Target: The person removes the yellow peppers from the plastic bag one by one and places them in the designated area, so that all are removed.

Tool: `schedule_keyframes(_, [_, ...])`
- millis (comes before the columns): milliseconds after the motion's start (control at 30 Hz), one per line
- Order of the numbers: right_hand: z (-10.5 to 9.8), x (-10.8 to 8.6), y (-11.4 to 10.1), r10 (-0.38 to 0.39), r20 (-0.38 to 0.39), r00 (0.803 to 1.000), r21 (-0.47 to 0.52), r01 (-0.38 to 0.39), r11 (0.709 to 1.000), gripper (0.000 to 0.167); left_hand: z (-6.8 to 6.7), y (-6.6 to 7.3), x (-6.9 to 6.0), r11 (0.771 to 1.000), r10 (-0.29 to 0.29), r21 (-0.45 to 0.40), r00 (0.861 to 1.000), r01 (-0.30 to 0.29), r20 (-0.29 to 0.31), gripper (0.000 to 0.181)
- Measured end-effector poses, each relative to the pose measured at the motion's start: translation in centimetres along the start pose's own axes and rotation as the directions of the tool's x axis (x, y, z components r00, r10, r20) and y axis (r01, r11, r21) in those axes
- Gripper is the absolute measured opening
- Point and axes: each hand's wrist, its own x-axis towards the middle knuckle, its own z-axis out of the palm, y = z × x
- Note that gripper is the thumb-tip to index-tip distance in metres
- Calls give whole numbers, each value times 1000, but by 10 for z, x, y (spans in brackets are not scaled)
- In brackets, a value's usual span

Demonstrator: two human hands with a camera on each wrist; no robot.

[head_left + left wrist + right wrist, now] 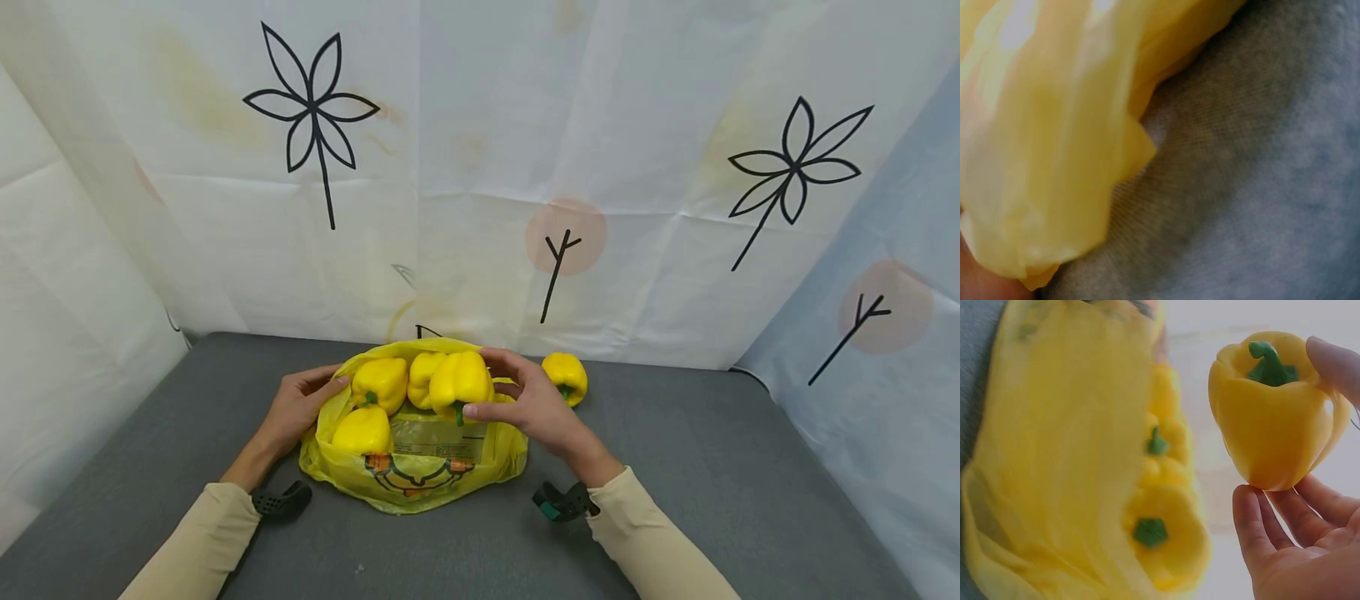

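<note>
**You are holding a yellow bell pepper (467, 379) over the bag's open mouth**

At the left, your left hand (294, 408) is gripping the rim of the yellow plastic bag (336, 477) between thumb and fingers; the left wrist view is showing mostly blurred film. The bag is lying on the grey surface (697, 467). Inside it, going rightward, the near-left pepper (362, 433), the far-left pepper (380, 382) and the middle pepper (420, 377) are resting. Then comes the held pepper, with your right hand (543, 412) pinching it: the thumb is pressing by the stem end, the fingertips are supporting the opposite end. From above, you cannot tell whether it is touching the middle pepper. A loose pepper (561, 369) is lying outside the bag, just beyond your right hand.

Your likeliest trouble, from the left: if the rim is slipping from your left fingers, the thin film could sag inward and snag the held pepper. A bump against the peppers inside could set them rolling. Your right fingers are meeting smooth, tapering sides, so a slackening pinch could let the pepper twist out. Drawing your right hand back carelessly could knock the loose one.

The held pepper is looking bright, glossy and unblemished, with rounded lobes and a curved green stem facing your side; its very even shine is suggesting an artificial one.
</note>
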Motion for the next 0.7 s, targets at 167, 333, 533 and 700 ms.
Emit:
schedule_keyframes(167, [-14, -1, -6, 1, -20, 1000, 51, 0, 999, 77, 0, 0, 0, 1000, -1, 2, 1000, 1, 0, 51])
schedule_keyframes(333, [-29, -2, -9, -35, -59, 998, 42, 38, 998, 73, 0, 1, 0, 1000, -3, -2, 1000, 3, -2, 51])
schedule_keyframes(533, [-50, -6, -12, -57, -104, 993, 28, 60, 998, 70, 0, 1, 0, 1000, 1, -3, 1000, -1, -5, 51])
schedule_keyframes(700, [-68, -10, -12, -40, -135, 990, 30, 44, 999, 72, 0, 1, 0, 1000, 8, -3, 1000, -8, -8, 51])
